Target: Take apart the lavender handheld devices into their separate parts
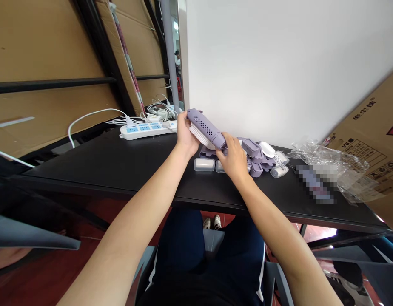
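A purple brush [206, 126] with a perforated back and white bristles is held up over the black table, tilted down to the right. My left hand [185, 137] grips its upper left end, near the bristles. The lower right end is in my right hand [234, 156], with fingers wrapped round it. Below and beside my right hand lies a pile of purple plastic parts [257, 154]. A clear case with a white piece [204, 164] rests on the table under the brush. Another clear case [279, 171] lies right of the pile.
On the black table [103, 157], a white power strip [145, 130] with tangled cables stands at the back left. Crumpled clear plastic bags [333, 163] and a blurred packet [314, 183] lie to the right, beside a cardboard box [371, 140]. A white panel [279, 63] rises behind.
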{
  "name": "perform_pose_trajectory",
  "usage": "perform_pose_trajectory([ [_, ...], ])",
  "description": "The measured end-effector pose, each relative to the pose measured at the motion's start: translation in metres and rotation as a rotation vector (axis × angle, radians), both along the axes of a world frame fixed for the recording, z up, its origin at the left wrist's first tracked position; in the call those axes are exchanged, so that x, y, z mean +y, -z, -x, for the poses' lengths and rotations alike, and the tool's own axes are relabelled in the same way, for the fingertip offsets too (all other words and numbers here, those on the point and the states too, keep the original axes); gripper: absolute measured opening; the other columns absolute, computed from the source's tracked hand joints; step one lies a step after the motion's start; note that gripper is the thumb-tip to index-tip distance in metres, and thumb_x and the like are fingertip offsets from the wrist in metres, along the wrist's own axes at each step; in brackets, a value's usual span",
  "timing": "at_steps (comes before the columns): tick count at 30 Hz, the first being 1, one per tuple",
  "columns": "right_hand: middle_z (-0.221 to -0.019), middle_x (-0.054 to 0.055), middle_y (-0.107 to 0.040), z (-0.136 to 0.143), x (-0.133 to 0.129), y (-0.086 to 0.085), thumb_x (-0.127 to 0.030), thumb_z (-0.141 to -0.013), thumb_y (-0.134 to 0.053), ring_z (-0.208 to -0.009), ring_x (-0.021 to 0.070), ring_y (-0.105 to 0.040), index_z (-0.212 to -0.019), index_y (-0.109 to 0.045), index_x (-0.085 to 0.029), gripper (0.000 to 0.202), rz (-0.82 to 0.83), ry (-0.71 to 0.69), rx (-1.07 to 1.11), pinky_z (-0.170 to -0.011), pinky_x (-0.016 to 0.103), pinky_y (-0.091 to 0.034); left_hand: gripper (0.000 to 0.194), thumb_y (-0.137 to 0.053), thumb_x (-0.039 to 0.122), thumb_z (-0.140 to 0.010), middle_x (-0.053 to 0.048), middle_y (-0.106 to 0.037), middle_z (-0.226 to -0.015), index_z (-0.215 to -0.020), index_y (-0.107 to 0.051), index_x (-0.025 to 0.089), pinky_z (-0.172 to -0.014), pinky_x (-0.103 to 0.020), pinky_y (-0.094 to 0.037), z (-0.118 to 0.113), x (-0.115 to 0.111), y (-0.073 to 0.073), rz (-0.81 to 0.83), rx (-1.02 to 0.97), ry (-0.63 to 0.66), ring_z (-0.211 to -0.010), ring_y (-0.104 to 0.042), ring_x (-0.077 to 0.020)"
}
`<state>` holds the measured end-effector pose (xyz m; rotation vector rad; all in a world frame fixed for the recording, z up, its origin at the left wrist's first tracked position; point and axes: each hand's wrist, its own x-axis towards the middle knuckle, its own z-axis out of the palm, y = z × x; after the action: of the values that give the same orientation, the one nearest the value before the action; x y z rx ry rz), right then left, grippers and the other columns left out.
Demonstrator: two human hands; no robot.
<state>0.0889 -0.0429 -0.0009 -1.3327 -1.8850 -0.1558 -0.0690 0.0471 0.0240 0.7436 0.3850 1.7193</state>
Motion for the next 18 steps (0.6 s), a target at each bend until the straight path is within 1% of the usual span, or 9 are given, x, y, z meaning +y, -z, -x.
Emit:
perform_pose_trajectory([
  [4,-0.136,0.014,-0.069,-0.003,0.001,0.001,-0.028,-0.096,-0.060,-0.118,0.0333,-0.068,-0.149,-0.058,-0.025,0.053,0.019,-0.041,0.081,-0.097,0.050,-0.060,0.042,-0.063,0.066,-0.090,-0.005,-0.074,-0.087,-0.092,-0.066,0.024,-0.074,-0.030,-0.059,0.000,-0.001,-0.002,-0.010,0.032,-0.029,-0.087,-0.074,-0.0222],
  [8,-0.145,0.013,-0.066,-0.006,0.003,-0.001,-0.034,-0.093,-0.068,-0.124,0.0293,-0.067,-0.150,-0.055,-0.026,0.059,0.047,-0.155,0.255,-0.101,0.044,-0.059,0.043,-0.070,0.066,-0.087,-0.005,-0.072,-0.086,-0.096,-0.070,0.024,-0.077,-0.030,-0.059,0.000,-0.006,-0.005,-0.043,0.042,-0.043,-0.090,-0.074,-0.0232],
  [9,-0.143,0.012,-0.067,-0.007,0.004,-0.002,-0.036,-0.092,-0.071,-0.123,0.0283,-0.067,-0.148,-0.056,-0.025,0.059,0.060,-0.189,0.313,-0.102,0.044,-0.059,0.046,-0.072,0.068,-0.086,-0.005,-0.072,-0.086,-0.098,-0.071,0.024,-0.078,-0.031,-0.059,0.000,-0.008,-0.006,-0.052,0.048,-0.045,-0.092,-0.075,-0.0243],
  [11,-0.133,0.009,-0.071,-0.009,0.007,-0.004,-0.041,-0.087,-0.076,-0.116,0.0263,-0.069,-0.139,-0.059,-0.025,0.057,0.097,-0.248,0.441,-0.102,0.043,-0.059,0.049,-0.073,0.071,-0.086,-0.006,-0.072,-0.088,-0.100,-0.072,0.024,-0.081,-0.033,-0.060,0.000,-0.010,-0.006,-0.068,0.059,-0.044,-0.098,-0.075,-0.0266],
  [14,-0.119,0.005,-0.073,-0.012,0.009,-0.009,-0.048,-0.082,-0.080,-0.107,0.0234,-0.071,-0.128,-0.060,-0.025,0.055,0.175,-0.343,0.675,-0.093,0.040,-0.063,0.049,-0.067,0.071,-0.091,-0.008,-0.074,-0.096,-0.096,-0.073,0.023,-0.083,-0.033,-0.060,0.000,-0.011,-0.005,-0.099,0.088,-0.014,-0.105,-0.076,-0.0278],
  [16,-0.118,0.004,-0.072,-0.015,0.009,-0.013,-0.052,-0.080,-0.081,-0.108,0.0232,-0.070,-0.125,-0.058,-0.026,0.056,0.246,-0.407,0.825,-0.085,0.036,-0.065,0.046,-0.065,0.069,-0.094,-0.008,-0.075,-0.100,-0.096,-0.073,0.023,-0.081,-0.033,-0.061,0.001,-0.011,-0.003,-0.107,0.126,0.007,-0.107,-0.076,-0.0281],
  [18,-0.121,0.004,-0.071,-0.017,0.008,-0.016,-0.055,-0.080,-0.081,-0.113,0.0234,-0.070,-0.123,-0.057,-0.028,0.056,0.312,-0.449,0.930,-0.079,0.033,-0.066,0.044,-0.070,0.067,-0.092,-0.008,-0.075,-0.101,-0.098,-0.073,0.024,-0.079,-0.032,-0.061,0.002,-0.010,-0.002,-0.096,0.168,0.014,-0.106,-0.076,-0.0288],
])
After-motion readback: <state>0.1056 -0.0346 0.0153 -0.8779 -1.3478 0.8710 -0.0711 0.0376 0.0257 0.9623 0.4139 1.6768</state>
